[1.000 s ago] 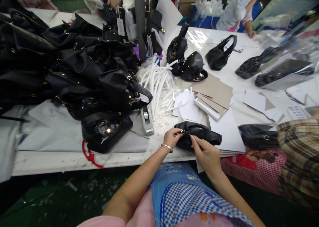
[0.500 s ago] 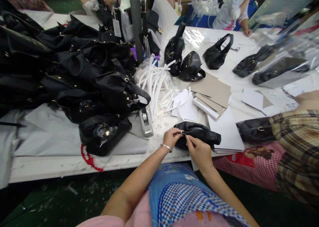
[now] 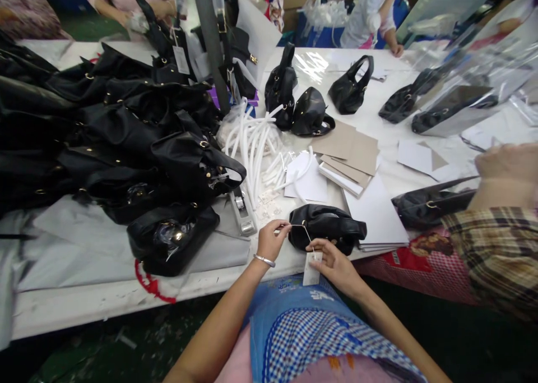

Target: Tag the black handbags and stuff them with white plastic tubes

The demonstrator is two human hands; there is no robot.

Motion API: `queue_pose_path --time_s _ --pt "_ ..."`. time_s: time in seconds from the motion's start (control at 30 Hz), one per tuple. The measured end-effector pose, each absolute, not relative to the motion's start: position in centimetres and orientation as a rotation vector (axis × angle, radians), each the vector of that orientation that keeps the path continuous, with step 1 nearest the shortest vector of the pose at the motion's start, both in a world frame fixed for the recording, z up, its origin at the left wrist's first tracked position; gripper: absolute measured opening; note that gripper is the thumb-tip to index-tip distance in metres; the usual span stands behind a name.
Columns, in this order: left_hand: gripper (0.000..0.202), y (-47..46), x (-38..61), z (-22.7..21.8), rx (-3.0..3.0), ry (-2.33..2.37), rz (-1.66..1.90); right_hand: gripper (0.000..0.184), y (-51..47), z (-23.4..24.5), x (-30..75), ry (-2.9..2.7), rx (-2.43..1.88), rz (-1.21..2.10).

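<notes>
A black handbag [image 3: 336, 221] lies at the table's front edge before me, a gold ring on its near left side. Through that ring runs a thin string [image 3: 297, 225], bent at the ring. My left hand [image 3: 270, 241] pinches one end and draws it out to the left, a silver bangle on the wrist. On the other side, my right hand [image 3: 335, 264] grips the white hang tag [image 3: 311, 273] at the string's lower end, thumb against the card. The tag hangs just over the table edge, in front of my blue apron.
A heap of black handbags [image 3: 138, 108] covers the left side. White tubes [image 3: 252, 142], a tape dispenser [image 3: 242, 212], cardboard sheets [image 3: 348, 147] and white sheets [image 3: 374, 215] surround the work spot. A grey post [image 3: 210, 41] rises behind. A co-worker's plaid sleeve [image 3: 496, 248] is close at right.
My left hand has moved left, pulling the string taut away from the ring. The right hand has shifted down, and the white tag now shows in it. The view has turned slightly.
</notes>
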State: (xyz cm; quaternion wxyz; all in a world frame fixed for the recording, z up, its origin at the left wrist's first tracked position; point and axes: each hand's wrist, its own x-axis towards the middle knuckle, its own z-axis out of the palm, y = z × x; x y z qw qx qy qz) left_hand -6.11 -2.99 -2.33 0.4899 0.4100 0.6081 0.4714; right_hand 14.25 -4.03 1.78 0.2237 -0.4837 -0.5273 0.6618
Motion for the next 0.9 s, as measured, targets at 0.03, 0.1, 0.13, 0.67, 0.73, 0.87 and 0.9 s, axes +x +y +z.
queue_pose_path --time_s 0.03,0.1,0.13,0.67,0.73,0.87,0.9 --pt "0.019 -2.9 -6.1 -1.9 1.001 1.465 1.165 0.035 -4.2 1.5 14.3 -1.462 -1.364 1.785" --pt "0.019 -2.6 -5.9 -1.0 0.971 1.395 1.206 0.028 -4.3 1.1 14.2 -1.507 -1.463 1.649" --pt "0.02 -2.4 -5.6 -0.7 0.936 1.343 1.219 0.026 -4.3 0.9 14.2 -1.548 -1.522 1.561" --pt "0.026 -2.4 -3.1 -0.7 0.856 1.128 1.047 0.03 -4.8 1.7 13.1 -1.212 -1.638 1.292" --pt "0.027 -2.6 -3.0 -0.5 0.868 1.144 1.022 0.033 -4.7 1.1 13.0 -1.002 -1.63 1.393" --pt "0.027 -2.8 -2.6 -0.4 0.903 1.18 0.976 0.033 -4.7 0.4 12.8 -0.841 -1.558 1.446" --pt "0.025 -2.9 -2.5 -0.4 0.933 1.191 0.972 0.032 -4.7 0.3 12.8 -0.829 -1.554 1.448"
